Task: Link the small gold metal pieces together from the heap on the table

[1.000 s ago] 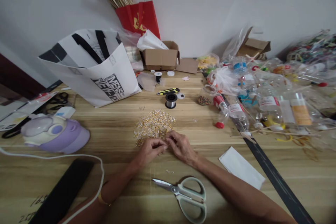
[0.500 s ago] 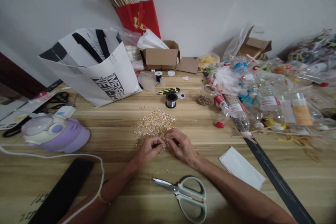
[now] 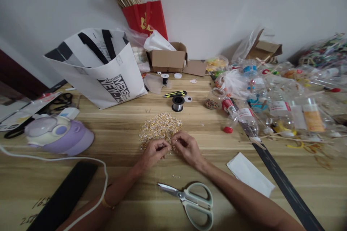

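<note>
In the head view, the left hand (image 3: 155,151) and right hand (image 3: 189,148) met at the near edge of a pile of small gold and silver pieces (image 3: 159,125) on the table (image 3: 135,204), each with its thumb and forefinger drawn close together; whether either one pinched a piece could not be told, the parts being so tiny. Fine work like this seemed to call for a light grip right at the fingertips, one hand steadying while the other made the small adjustments, with both kept low so that a dropped bit would not roll far. A short strand (image 3: 176,176) lay apart from the pile, between the hands and the scissors (image 3: 196,202); the forearms, on either side of it, were best kept from sweeping inward and scattering it.
</note>
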Action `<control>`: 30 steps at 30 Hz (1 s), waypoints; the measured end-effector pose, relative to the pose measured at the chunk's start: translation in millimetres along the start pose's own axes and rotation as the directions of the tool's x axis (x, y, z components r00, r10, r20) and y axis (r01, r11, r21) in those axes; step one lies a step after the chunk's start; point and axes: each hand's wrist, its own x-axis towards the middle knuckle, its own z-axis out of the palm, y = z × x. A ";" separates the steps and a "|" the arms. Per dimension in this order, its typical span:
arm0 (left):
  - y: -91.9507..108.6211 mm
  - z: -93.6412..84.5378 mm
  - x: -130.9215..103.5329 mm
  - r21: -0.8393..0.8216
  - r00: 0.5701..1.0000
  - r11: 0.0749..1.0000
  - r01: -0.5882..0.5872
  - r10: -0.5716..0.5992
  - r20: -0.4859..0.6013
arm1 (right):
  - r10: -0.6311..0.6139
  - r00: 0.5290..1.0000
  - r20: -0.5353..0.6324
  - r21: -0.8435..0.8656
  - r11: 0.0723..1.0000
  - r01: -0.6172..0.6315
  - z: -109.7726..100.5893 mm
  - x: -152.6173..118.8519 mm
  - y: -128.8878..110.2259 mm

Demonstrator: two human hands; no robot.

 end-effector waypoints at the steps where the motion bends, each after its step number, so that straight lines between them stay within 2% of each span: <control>1: -0.5 -0.2 -0.3 0.003 1.000 1.000 -0.003 0.003 0.007 | 0.068 0.998 0.008 0.070 0.995 -0.069 0.8 0.1 1.5; 4: -1.7 -1.0 -0.7 0.022 0.999 0.999 -0.023 0.023 0.029 | 0.233 0.969 0.077 0.260 0.934 -0.245 2.4 1.0 4.3; 7: -2.8 -2.5 0.6 0.083 0.994 0.991 -0.106 0.106 0.002 | 0.308 0.942 0.135 0.343 0.877 -0.336 2.2 3.0 4.8; 10: -5.1 -4.4 2.9 0.134 0.975 0.968 -0.210 0.218 -0.046 | 0.317 0.935 0.159 0.373 0.857 -0.354 1.1 4.6 5.6; 14: -6.0 -5.5 4.6 0.112 0.974 0.971 -0.210 0.218 -0.066 | 0.300 0.942 0.152 0.354 0.873 -0.335 0.0 4.4 6.5; 17: -1.9 -4.7 3.5 0.076 0.980 0.985 -0.157 0.164 -0.108 | 0.229 0.967 0.114 0.268 0.930 -0.252 -0.9 3.4 5.1; 21: 5.8 -3.3 0.4 -0.028 0.991 0.998 -0.057 0.053 -0.120 | 0.042 0.998 0.038 0.039 0.998 -0.044 -3.2 3.6 2.4; 26: 7.0 -1.8 0.0 -0.121 0.998 0.993 0.001 -0.008 -0.063 | -0.114 0.993 0.035 -0.095 0.989 0.117 -4.9 3.1 -1.4; 30: 2.6 -0.6 1.4 -0.106 0.999 0.994 -0.004 -0.001 -0.046 | -0.239 0.961 0.136 -0.203 0.943 0.264 -4.6 -1.2 -6.8</control>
